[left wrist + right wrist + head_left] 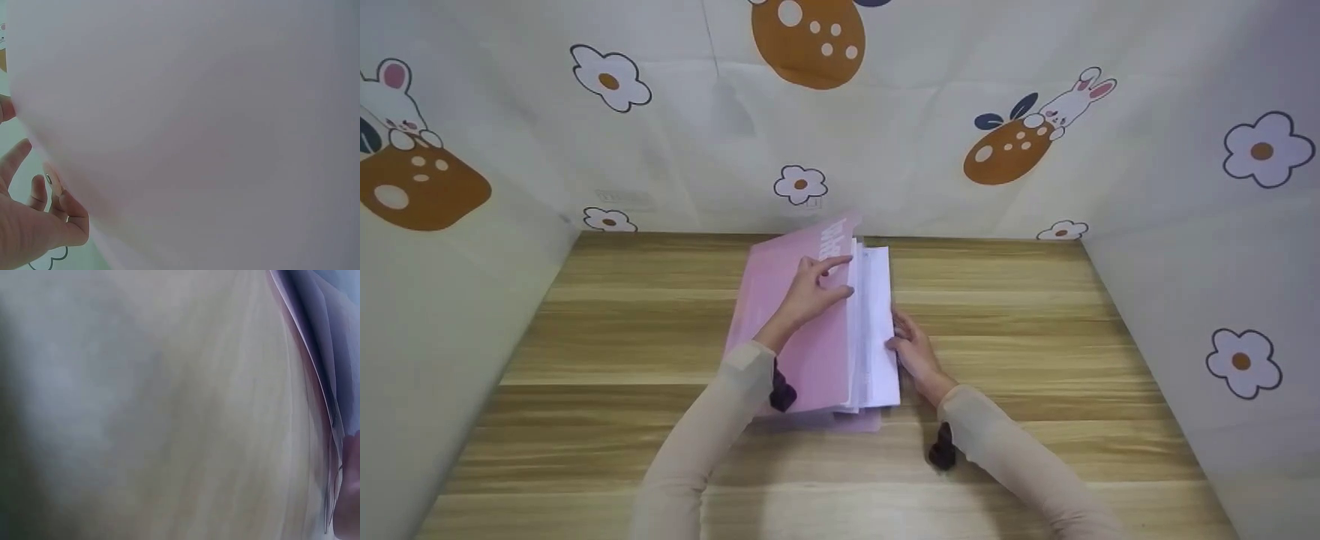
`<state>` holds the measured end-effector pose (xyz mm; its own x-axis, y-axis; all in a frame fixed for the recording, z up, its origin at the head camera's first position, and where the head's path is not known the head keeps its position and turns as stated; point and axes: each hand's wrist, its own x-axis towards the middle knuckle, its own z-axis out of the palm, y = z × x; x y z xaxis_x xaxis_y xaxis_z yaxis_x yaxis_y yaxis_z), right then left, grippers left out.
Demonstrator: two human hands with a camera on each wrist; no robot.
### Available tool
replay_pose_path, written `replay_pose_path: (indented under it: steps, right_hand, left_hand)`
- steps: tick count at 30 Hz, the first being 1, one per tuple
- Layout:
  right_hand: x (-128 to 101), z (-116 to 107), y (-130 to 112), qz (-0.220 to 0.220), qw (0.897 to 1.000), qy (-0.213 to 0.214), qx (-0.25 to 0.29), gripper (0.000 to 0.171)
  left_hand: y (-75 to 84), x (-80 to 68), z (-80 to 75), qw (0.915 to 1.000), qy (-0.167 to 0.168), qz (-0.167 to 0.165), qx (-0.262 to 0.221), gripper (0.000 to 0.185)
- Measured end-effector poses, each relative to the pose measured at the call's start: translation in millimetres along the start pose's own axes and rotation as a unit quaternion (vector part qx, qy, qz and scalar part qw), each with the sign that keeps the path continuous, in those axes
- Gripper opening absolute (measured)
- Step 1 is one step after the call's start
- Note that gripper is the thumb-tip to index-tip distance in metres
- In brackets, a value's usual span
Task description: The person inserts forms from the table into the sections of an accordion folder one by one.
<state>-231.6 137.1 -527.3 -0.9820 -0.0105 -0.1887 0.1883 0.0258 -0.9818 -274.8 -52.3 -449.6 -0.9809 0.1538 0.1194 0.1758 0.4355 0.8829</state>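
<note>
A pink folder (784, 315) with white lettering lies partly opened at the middle of the table, its front cover raised at the right edge. Inside it, clear sleeves and white sheets (880, 322) stick out to the right. My left hand (808, 291) is over the cover, with thumb and forefinger at its free edge. In the left wrist view the pale cover (191, 135) fills most of the picture, and bent fingers (76, 216) meet its edge. With the thumb on top, my right hand (913, 349) grips the right edge of the sheets; its other fingers are partly hidden.
The wood-grain table (1020, 322) extends around the folder. Behind it rises a pale cloth wall (907, 165) printed with rabbits and flowers, with side walls left and right. A dark wrist camera (782, 386) hangs over the folder's lower part.
</note>
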Motion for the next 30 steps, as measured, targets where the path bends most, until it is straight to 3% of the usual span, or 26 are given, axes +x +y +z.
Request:
replay_pose_path:
  steps: [5,15,23,30]
  right_hand:
    - [2.2,-0.6,-1.6,0.034,0.999,-0.023,0.009,0.058]
    - [10.1,0.4,0.4,0.034,0.994,-0.087,0.047,0.061]
    - [13.5,3.5,-2.3,0.065,0.989,-0.091,0.097,0.061]
    - [15.1,5.7,-1.3,0.077,0.986,-0.105,0.107,0.06]
  left_hand:
    - [-0.1,0.1,0.1,1.0,0.001,0.007,-0.005,0.05]
    - [-1.5,0.6,0.6,1.0,0.003,0.007,0.001,0.049]
    - [-2.4,1.0,0.3,0.9999,0.003,0.01,0.002,0.049]
    - [-3.0,1.5,0.6,0.9999,0.004,0.01,0.002,0.049]
